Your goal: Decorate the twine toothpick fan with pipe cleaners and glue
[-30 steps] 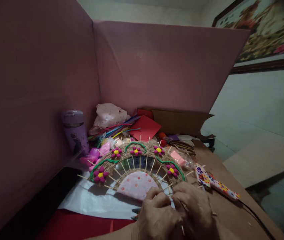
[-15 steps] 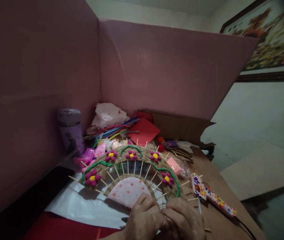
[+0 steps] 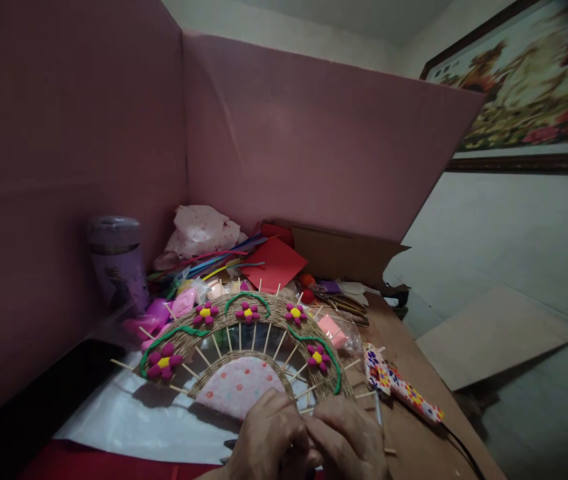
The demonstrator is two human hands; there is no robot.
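A half-round woven twine fan (image 3: pixel 277 308) with thin wooden sticks stands in front of me, tilted back above a white sheet (image 3: pixel 129 417). Purple clay flowers (image 3: pixel 247 313) with yellow centres and green wavy vines (image 3: pixel 324 340) decorate its outer band. Its inner half-circle (image 3: pixel 239 387) is pale pink with small printed spots. At the fan's lower right, my left hand (image 3: pixel 270 433) and my right hand (image 3: pixel 348 437) meet with curled fingers pinched together. What lies between the fingertips is hidden by the hands.
A flower-patterned glue gun (image 3: pixel 407 393) with a black cord lies at the right. Behind the fan are red paper (image 3: pixel 274 263), coloured strips (image 3: pixel 219 260), clay packets (image 3: pixel 334 330) and brown cardboard (image 3: pixel 339 257). A purple bottle (image 3: pixel 118 267) stands left, beside pink panels (image 3: pixel 309 140). A dark flat object (image 3: pixel 64 383) lies front left.
The whole view has shifted, so the fan, hands and table items appear further left. Both hands stay together at the fan's lower right with slight finger movement.
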